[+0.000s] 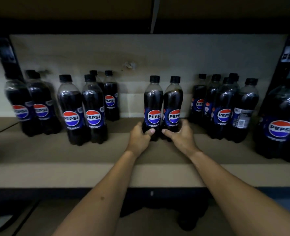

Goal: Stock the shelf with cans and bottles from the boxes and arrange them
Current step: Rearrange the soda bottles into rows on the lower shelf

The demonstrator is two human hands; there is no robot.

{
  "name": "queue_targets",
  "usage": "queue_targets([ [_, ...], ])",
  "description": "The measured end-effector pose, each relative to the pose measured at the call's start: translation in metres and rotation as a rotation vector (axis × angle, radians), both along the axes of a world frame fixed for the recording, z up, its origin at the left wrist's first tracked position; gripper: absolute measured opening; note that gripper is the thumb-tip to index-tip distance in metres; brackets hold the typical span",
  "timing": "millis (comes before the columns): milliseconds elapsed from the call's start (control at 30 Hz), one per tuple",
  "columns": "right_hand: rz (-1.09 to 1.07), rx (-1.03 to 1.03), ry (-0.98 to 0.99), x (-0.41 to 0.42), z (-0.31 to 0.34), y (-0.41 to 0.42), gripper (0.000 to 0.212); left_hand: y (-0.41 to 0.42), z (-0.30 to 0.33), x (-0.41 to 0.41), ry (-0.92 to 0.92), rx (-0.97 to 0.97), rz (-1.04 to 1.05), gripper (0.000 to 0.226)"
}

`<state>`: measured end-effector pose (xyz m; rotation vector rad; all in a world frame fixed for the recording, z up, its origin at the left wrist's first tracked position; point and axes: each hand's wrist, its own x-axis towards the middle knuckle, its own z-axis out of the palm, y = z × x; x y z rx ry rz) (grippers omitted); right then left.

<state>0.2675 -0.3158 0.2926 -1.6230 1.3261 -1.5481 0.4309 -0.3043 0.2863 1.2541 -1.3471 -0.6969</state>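
left hand (139,135) gripping bottle (153,106), right hand (180,133) gripping neighbour (173,108)

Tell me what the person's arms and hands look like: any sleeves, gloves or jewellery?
Both forearms are bare as far as the picture shows, with no sleeve in view. The left hand and right hand wear no gloves, and no watch, bracelet or ring is visible. The fingers are mostly hidden, so a ring there cannot be ruled out.

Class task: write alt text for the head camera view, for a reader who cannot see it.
Two hands, the left hand and right hand, each grip the base of an upright cola bottle, left bottle touching right bottle, on a shelf. More bottles stand in clusters to either side.
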Motion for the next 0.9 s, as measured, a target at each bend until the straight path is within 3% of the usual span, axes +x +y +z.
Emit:
queue_targets([
  [100,0.061,0.036,-0.030,0.013,0.000,0.037,0.060,0.040,0.001,0.013,0.024,0.000,-0.027,0.038],
  [433,0.269,0.119,0.016,0.028,0.002,0.123,0.060,0.139,0.008,0.059,-0.023,-0.031,-0.119,0.037],
  [600,0.305,0.096,0.019,0.033,0.006,0.140,0.053,0.158,0.007,0.065,-0.010,-0.006,-0.103,0.037],
  [767,0.351,0.113,0.002,0.025,0.010,0.143,0.049,0.166,0.011,0.062,-0.036,0.038,-0.060,0.055],
  [900,0.321,0.110,-0.015,0.025,0.008,0.144,0.054,0.164,0.010,0.062,-0.022,0.043,-0.037,0.054],
])
